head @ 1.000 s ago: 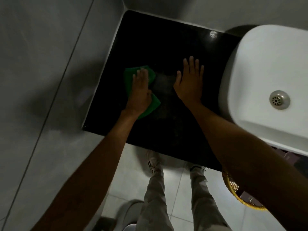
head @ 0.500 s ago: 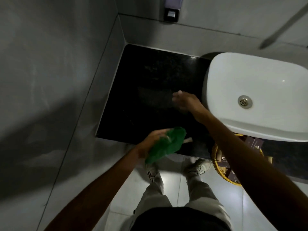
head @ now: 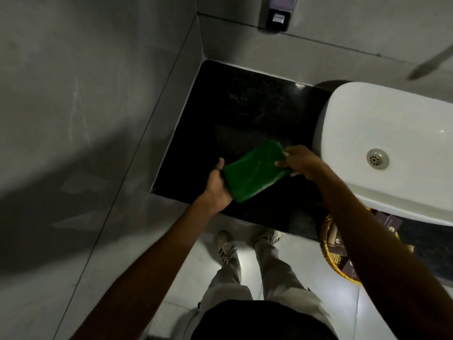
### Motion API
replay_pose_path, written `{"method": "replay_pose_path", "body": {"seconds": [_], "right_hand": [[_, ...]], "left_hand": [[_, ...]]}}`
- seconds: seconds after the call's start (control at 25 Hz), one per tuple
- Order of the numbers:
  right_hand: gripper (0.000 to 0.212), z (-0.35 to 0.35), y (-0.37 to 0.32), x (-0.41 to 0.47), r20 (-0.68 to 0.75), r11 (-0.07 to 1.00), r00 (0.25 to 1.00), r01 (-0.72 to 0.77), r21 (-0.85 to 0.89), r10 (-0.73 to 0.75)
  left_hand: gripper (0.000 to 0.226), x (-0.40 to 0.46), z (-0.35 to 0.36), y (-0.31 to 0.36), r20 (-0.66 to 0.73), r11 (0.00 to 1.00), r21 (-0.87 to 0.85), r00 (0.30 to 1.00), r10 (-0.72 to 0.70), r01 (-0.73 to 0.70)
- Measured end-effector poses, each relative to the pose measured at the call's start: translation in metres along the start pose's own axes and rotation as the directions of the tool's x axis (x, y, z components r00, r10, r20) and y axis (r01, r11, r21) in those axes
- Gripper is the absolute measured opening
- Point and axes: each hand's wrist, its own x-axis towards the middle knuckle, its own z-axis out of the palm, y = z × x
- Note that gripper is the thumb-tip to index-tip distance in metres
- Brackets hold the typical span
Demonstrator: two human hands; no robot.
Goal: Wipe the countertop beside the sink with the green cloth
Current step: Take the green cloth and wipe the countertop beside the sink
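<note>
The green cloth (head: 255, 171) is folded into a flat rectangle and held in the air above the front part of the black countertop (head: 235, 111). My left hand (head: 217, 184) grips its near left end. My right hand (head: 297, 160) pinches its far right end, close to the white sink (head: 382, 128). Both hands are off the counter surface. The countertop is dark speckled stone, set into a corner between grey walls.
A soap dispenser (head: 278, 14) hangs on the back wall above the counter. A yellow wicker basket (head: 329, 253) with small boxes sits below the sink. My legs and shoes (head: 226, 244) stand on the pale tiled floor in front of the counter edge.
The left hand lifted the cloth off the counter and drew it toward the front edge. The right hand left the counter and took hold of the cloth's other end, which now looks folded flat.
</note>
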Motion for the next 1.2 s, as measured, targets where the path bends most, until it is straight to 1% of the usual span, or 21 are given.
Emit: {"method": "replay_pose_path", "body": {"seconds": [0.04,0.08,0.12,0.16,0.24,0.32,0.4,0.52,0.6,0.68,0.72,0.76,0.8,0.84,0.88,0.96,1.0,1.04,1.08,1.12,1.2], "right_hand": [[0.024,-0.006,-0.005,0.006,-0.135,0.987,0.990,0.012,-0.163,-0.035],[0.033,-0.003,-0.009,0.006,-0.283,0.956,0.954,0.011,-0.292,-0.098],[0.043,0.012,-0.010,0.002,-0.387,0.933,0.908,0.014,-0.358,-0.163],[0.056,0.039,-0.006,-0.006,-0.425,0.925,0.879,0.044,-0.377,-0.216],[0.087,0.099,0.005,-0.022,-0.418,0.896,0.873,0.048,-0.441,-0.252],[0.097,0.145,0.009,-0.021,-0.420,0.838,0.847,0.055,-0.543,-0.327],[0.090,0.162,-0.005,-0.002,-0.401,0.795,0.811,0.125,-0.593,-0.426],[0.084,0.178,-0.045,0.019,-0.154,0.677,0.789,0.387,-0.627,-0.594],[0.079,0.197,-0.060,0.017,0.096,0.469,0.674,0.602,-0.646,-0.733],[0.069,0.211,-0.056,0.000,0.393,0.222,0.489,0.801,-0.556,-0.779],[0.063,0.217,-0.047,-0.014,0.480,0.180,0.409,0.874,-0.452,-0.776],[0.058,0.222,-0.037,-0.030,0.520,0.206,0.365,0.918,-0.339,-0.772],[0.054,0.226,-0.026,-0.046,0.536,0.292,0.373,0.927,-0.233,-0.757],[0.050,0.228,-0.018,-0.061,0.542,0.436,0.440,0.888,-0.144,-0.716],[0.045,0.226,-0.011,-0.074,0.539,0.615,0.551,0.785,-0.075,-0.637],[0.032,0.214,0.003,-0.095,0.492,0.899,0.760,0.417,0.133,-0.425],[0.027,0.204,0.010,-0.101,0.448,0.931,0.834,0.193,0.309,-0.321],[0.023,0.190,0.013,-0.106,0.449,0.872,0.870,-0.047,0.487,-0.204],[0.027,0.175,0.014,-0.106,0.492,0.735,0.862,-0.256,0.628,-0.121],[0.041,0.160,0.013,-0.104,0.521,0.598,0.848,-0.367,0.713,-0.099],[0.052,0.126,0.006,-0.091,0.498,0.431,0.858,-0.405,0.807,-0.127]], "left_hand": [[0.061,0.000,-0.001,-0.012,-0.068,0.967,0.230,0.990,0.127,-0.108],[0.049,-0.001,-0.003,-0.026,-0.108,0.858,0.466,0.949,0.297,-0.216],[0.037,-0.003,-0.006,-0.042,-0.134,0.683,0.662,0.848,0.514,-0.310],[0.030,-0.010,-0.009,-0.054,-0.091,0.520,0.763,0.732,0.675,-0.384],[0.027,-0.023,-0.024,-0.068,-0.003,0.352,0.792,0.573,0.820,-0.499],[0.029,-0.026,-0.054,-0.066,-0.045,0.304,0.819,0.475,0.879,-0.486],[0.030,-0.033,-0.085,-0.061,-0.089,0.281,0.838,0.392,0.916,-0.467],[0.030,-0.041,-0.115,-0.054,-0.135,0.290,0.832,0.335,0.933,-0.473],[0.030,-0.042,-0.120,-0.040,-0.117,0.266,0.820,0.307,0.945,-0.507],[0.031,-0.046,-0.116,-0.021,-0.117,0.276,0.796,0.310,0.943,-0.539],[0.031,-0.049,-0.114,-0.013,-0.106,0.275,0.779,0.314,0.943,-0.563],[0.031,-0.053,-0.112,-0.003,-0.077,0.266,0.754,0.321,0.944,-0.600],[0.031,-0.057,-0.109,0.006,-0.042,0.275,0.718,0.354,0.934,-0.640],[0.032,-0.060,-0.105,0.018,-0.009,0.317,0.671,0.420,0.908,-0.671],[0.035,-0.059,-0.102,0.030,0.013,0.407,0.616,0.525,0.851,-0.674],[0.051,-0.051,-0.101,0.052,0.079,0.650,0.528,0.794,0.603,-0.546],[0.064,-0.046,-0.103,0.057,0.129,0.749,0.509,0.898,0.421,-0.424],[0.077,-0.041,-0.105,0.059,0.188,0.832,0.472,0.955,0.229,-0.292],[0.087,-0.037,-0.105,0.056,0.261,0.900,0.404,0.963,0.059,-0.165],[0.093,-0.034,-0.102,0.052,0.354,0.949,0.312,0.933,-0.072,-0.045],[0.093,-0.025,-0.086,0.044,0.491,0.979,0.182,0.854,-0.172,0.093]]}}
